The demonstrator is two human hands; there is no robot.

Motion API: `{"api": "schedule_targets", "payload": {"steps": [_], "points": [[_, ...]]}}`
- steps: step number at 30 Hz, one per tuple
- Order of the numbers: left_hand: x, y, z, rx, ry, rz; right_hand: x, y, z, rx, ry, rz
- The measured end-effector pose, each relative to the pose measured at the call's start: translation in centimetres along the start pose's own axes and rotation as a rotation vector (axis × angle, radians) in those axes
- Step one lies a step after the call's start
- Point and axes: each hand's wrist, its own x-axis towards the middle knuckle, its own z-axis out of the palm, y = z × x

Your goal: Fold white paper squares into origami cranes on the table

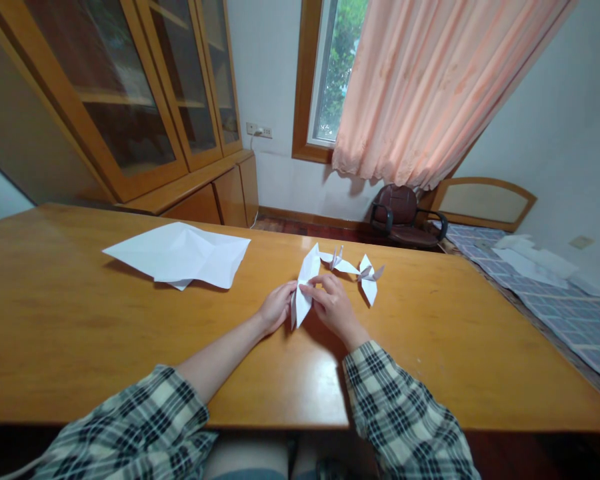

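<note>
A white folded paper [307, 268], long and pointed at both ends, is held just above the middle of the table. My left hand [279, 305] grips its left side, with some fingers hidden behind the paper. From the right, my right hand [331, 301] pinches the paper near its middle with thumb and fingertips. Just beyond my right hand lie two finished-looking paper cranes, one [347, 265] with wings spread sideways and another [368, 288] with wings pointing toward and away from me.
Creased white paper sheets [200, 257] lie on the left of the wooden table [130, 353]. Behind stand a glass-door cabinet [155, 133] and a dark office chair [400, 210]. At the right is a bed [545, 293] with a checked cover.
</note>
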Motion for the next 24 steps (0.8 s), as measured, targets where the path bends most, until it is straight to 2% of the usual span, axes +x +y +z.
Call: {"api": "schedule_targets", "payload": {"steps": [3, 6, 9, 13, 15, 18, 24], "points": [[0.1, 0.1, -0.4, -0.009, -0.038, -0.039, 0.1, -0.3, -0.4, -0.015, -0.053, 0.007], [0.3, 0.0, -0.7, 0.052, -0.127, 0.003, 0.1, -0.7, -0.4, 0.007, -0.063, 0.071], [0.5, -0.1, -0.9, 0.162, -0.208, 0.038, 0.0, -0.9, 0.2, 0.169, 0.047, 0.183], [0.7, 0.0, -0.8, 0.196, -0.228, 0.073, 0.0, -0.7, 1.1, 0.458, 0.272, 0.431], [0.6, 0.0, -0.7, 0.188, -0.233, 0.077, 0.1, -0.5, 1.4, 0.527, 0.322, 0.56], [0.4, 0.0, -0.7, 0.233, -0.228, 0.115, 0.3, -0.1, 1.8, 0.587, 0.281, 0.65], [-0.1, -0.3, -0.6, 0.356, -0.227, 0.143, 0.4, 0.3, 2.0, 0.532, 0.185, 0.586]]}}
